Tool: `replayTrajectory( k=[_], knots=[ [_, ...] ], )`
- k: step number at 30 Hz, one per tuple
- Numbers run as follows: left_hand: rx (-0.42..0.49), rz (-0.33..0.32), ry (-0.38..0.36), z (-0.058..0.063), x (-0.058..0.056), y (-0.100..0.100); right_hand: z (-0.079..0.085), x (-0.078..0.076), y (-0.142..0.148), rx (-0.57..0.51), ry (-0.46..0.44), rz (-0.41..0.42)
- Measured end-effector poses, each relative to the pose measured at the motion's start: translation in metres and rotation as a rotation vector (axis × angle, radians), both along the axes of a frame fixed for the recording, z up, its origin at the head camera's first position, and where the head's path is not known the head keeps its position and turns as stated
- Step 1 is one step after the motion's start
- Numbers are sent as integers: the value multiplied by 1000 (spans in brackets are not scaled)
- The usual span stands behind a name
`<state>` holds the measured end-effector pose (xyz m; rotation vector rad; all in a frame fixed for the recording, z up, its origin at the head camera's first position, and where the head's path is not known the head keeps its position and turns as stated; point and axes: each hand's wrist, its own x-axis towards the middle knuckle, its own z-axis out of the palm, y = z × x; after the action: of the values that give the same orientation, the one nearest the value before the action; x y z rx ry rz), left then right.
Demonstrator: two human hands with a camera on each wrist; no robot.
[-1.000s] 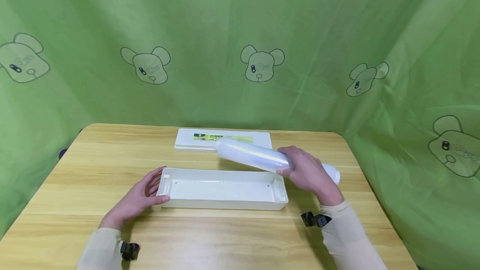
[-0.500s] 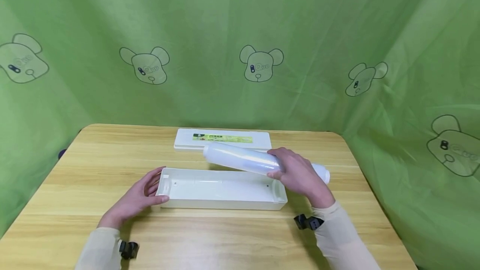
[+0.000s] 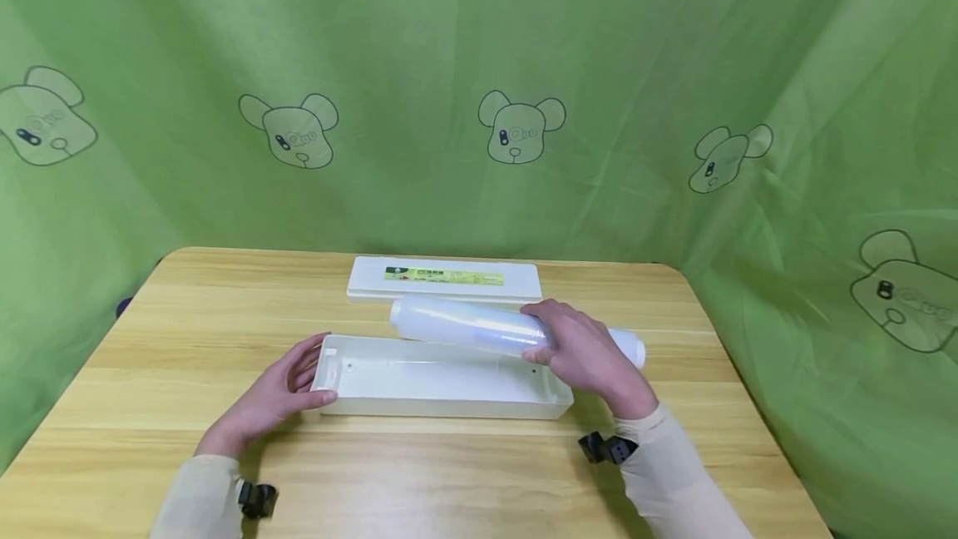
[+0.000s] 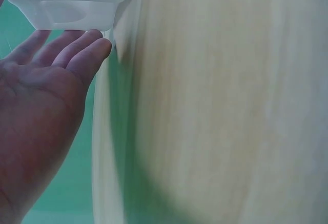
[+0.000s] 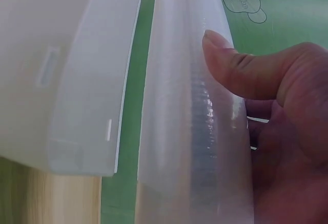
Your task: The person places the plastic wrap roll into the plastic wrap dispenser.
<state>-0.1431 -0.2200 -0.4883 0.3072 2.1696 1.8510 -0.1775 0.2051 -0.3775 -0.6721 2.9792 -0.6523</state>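
My right hand (image 3: 587,350) grips a long roll of cling film (image 3: 456,323), with the thumb along one side in the right wrist view. The roll slants over the back edge of a white plastic box (image 3: 449,407), its left end farther back. The box is long, narrow and open at the top, with nothing inside it. At the box's left end, my left hand (image 3: 273,398) holds the corners, thumb at the front and fingers toward the back. In the left wrist view, fingertips (image 4: 100,47) touch the box's end wall.
A flat white lid (image 3: 367,274) with a yellow-green label lies behind the box, toward the back of the wooden table (image 3: 419,481). A green curtain (image 3: 419,190) with printed bear heads hangs around the back and sides.
My right hand has carried the roll of cling film leftward and a little nearer, from beside the lid to over the box's back edge. The left hand and box have stayed in place.
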Motion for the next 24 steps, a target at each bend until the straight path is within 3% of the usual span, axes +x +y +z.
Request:
replayTrajectory(
  k=[15, 24],
  knots=[
    [14, -6, 5, 3, 3, 2, 1, 7, -15, -6, 13, 35],
    [-8, 8, 10, 0, 1, 1, 3, 9, -25, -2, -4, 86]
  ],
)
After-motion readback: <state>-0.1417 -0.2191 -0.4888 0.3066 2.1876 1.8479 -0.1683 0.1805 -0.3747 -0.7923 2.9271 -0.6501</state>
